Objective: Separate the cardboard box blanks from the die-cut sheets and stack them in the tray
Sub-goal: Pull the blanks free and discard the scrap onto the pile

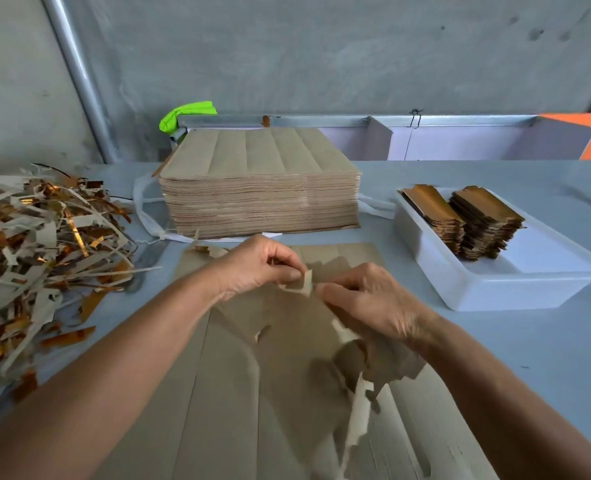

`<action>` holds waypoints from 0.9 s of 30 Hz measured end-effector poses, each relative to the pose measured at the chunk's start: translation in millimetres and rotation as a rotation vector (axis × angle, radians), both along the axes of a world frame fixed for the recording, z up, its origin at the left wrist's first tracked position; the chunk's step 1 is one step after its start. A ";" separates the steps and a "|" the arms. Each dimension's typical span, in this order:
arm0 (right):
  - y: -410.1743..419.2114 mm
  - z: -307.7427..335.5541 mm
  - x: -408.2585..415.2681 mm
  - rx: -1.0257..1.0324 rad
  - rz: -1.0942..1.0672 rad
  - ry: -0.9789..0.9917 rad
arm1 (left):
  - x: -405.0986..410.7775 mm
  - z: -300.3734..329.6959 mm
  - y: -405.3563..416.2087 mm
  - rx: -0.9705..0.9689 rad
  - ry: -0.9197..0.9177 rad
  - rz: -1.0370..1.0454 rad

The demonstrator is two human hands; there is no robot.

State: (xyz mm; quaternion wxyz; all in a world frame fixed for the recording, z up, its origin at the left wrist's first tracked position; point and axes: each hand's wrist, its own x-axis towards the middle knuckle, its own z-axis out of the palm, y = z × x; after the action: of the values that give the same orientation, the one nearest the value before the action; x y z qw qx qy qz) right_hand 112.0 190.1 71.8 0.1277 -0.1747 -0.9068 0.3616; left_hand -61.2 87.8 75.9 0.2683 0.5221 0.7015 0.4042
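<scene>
Concrete wall [321,53] behind grey table [494,341]; both hands' fingers [287,268] pinch a cardboard scrap [302,285].

Blanks [460,220] in tray [494,289], right

Grey table [494,341], sheet stack [259,181], tray [494,289], scrap pile [44,244]

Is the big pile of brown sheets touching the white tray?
Apart. The head view shows bare blue table between the pile of sheets and the white tray.
</scene>
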 end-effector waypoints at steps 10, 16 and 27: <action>13.5 -30.1 6.4 -0.696 -0.558 0.257 | -19.5 -21.3 -10.6 0.143 0.139 0.593; 6.0 -36.6 -1.0 -0.761 -0.842 0.588 | 24.8 -26.0 -20.9 -0.070 0.341 0.146; 10.6 -31.4 2.4 -0.786 -0.949 0.915 | 52.3 -50.6 -13.2 -0.153 0.713 0.098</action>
State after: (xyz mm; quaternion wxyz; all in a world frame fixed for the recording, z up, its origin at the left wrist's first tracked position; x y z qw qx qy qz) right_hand 114.4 200.7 40.4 0.5604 -0.4107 -0.3963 0.6002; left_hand -8.9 74.6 25.4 0.0255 0.5743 0.8033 0.1558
